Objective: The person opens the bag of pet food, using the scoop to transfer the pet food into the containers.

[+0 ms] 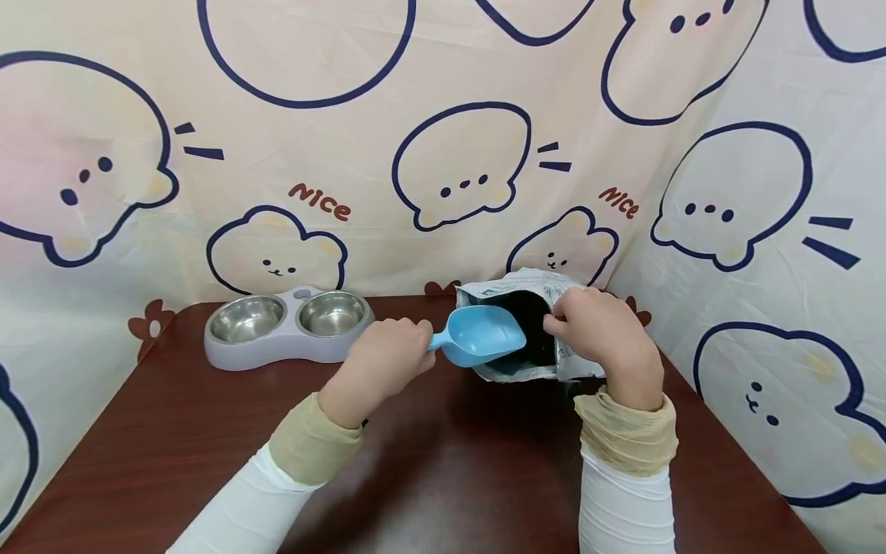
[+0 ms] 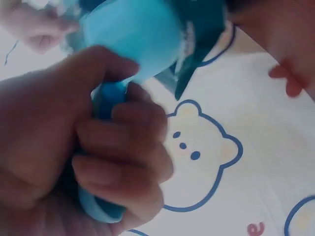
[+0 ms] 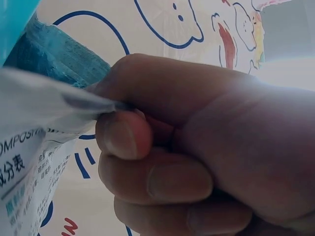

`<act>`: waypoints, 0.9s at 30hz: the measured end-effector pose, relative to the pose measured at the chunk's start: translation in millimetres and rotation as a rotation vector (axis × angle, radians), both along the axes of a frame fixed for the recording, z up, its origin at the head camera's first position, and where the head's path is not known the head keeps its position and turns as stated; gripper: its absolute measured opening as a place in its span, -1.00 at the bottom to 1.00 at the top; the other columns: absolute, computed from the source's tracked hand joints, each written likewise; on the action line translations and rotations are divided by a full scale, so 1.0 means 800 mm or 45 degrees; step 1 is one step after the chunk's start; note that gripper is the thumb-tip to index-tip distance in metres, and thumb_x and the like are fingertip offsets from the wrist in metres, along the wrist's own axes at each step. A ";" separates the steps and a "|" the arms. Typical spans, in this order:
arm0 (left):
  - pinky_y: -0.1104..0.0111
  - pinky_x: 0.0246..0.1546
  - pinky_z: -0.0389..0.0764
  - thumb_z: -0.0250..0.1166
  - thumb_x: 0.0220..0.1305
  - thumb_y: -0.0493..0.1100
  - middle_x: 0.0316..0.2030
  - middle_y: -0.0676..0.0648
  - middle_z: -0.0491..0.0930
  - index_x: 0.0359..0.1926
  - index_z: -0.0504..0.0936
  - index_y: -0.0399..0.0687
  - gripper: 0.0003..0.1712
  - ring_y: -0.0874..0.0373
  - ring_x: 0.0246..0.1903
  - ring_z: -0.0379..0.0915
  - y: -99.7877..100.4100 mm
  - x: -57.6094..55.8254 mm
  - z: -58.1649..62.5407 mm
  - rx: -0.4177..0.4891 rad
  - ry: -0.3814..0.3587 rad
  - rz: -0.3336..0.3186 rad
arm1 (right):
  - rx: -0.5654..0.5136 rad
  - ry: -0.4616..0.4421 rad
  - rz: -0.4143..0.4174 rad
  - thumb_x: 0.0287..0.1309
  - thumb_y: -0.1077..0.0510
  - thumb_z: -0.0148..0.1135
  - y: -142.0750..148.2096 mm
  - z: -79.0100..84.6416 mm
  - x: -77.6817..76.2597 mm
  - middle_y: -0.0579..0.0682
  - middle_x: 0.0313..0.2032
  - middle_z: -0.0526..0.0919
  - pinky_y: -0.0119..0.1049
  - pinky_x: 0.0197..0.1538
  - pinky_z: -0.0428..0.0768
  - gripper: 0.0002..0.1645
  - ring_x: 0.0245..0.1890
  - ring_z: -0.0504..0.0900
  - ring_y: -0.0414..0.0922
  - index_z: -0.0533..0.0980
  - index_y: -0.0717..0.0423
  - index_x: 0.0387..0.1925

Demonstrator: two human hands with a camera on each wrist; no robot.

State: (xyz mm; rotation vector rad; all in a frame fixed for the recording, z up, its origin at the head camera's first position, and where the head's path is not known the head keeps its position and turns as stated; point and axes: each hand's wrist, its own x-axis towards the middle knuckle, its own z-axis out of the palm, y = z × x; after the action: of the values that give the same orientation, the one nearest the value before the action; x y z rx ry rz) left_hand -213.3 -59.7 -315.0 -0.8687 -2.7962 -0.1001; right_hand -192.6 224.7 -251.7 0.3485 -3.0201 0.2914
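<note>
Cream cloth [image 1: 374, 258] walls in the back and sides of the table [image 1: 443, 485], whose brown wood runs out of view at the bottom. The bag [image 1: 547, 281] lies near the back, its open mouth facing left; the bowls [image 1: 291, 338] stand left of it, well apart. The right hand [image 1: 602, 327] pinches the bag's rim. The left hand [image 1: 388, 358] curls round the handle of the blue scoop [image 1: 484, 335], whose lip overlaps the mouth; how deep, I cannot tell. The bag's inside is too dark to read.
</note>
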 end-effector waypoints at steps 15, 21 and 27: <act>0.40 -0.63 0.41 0.35 0.37 0.11 -0.65 0.01 0.37 -0.27 0.53 -0.16 -0.59 0.19 -0.69 0.29 0.030 -0.010 0.007 -0.044 0.163 -0.126 | 0.017 0.025 0.012 0.39 0.12 0.12 -0.001 0.005 -0.003 -0.10 -0.75 0.26 -0.27 -0.48 0.32 -0.47 -0.61 0.39 -0.11 0.50 0.01 -0.77; 0.31 -0.49 0.65 0.24 0.47 0.11 -0.59 -0.02 0.53 -0.11 0.61 -0.21 -0.57 0.13 -0.60 0.52 0.049 -0.019 0.020 -0.132 0.147 -0.171 | 0.018 0.026 0.016 0.40 0.11 0.13 0.001 0.003 -0.004 -0.09 -0.75 0.28 -0.27 -0.48 0.34 -0.48 -0.62 0.41 -0.12 0.54 0.02 -0.74; 0.34 -0.57 0.61 0.25 0.45 0.16 -0.65 -0.01 0.51 -0.29 0.66 -0.15 -0.56 0.15 -0.65 0.48 0.064 -0.027 0.021 -0.189 0.273 -0.145 | 0.009 0.005 0.009 0.41 0.09 0.13 0.002 0.001 -0.004 -0.07 -0.75 0.31 -0.26 -0.47 0.35 -0.50 -0.60 0.42 -0.11 0.57 0.01 -0.72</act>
State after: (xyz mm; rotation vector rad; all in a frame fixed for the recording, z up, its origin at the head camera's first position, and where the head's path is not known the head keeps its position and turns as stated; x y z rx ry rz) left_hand -234.8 -8.4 -298.0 -1.0077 -2.5796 0.1757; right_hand -196.1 226.1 -250.8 0.3604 -3.0174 0.2798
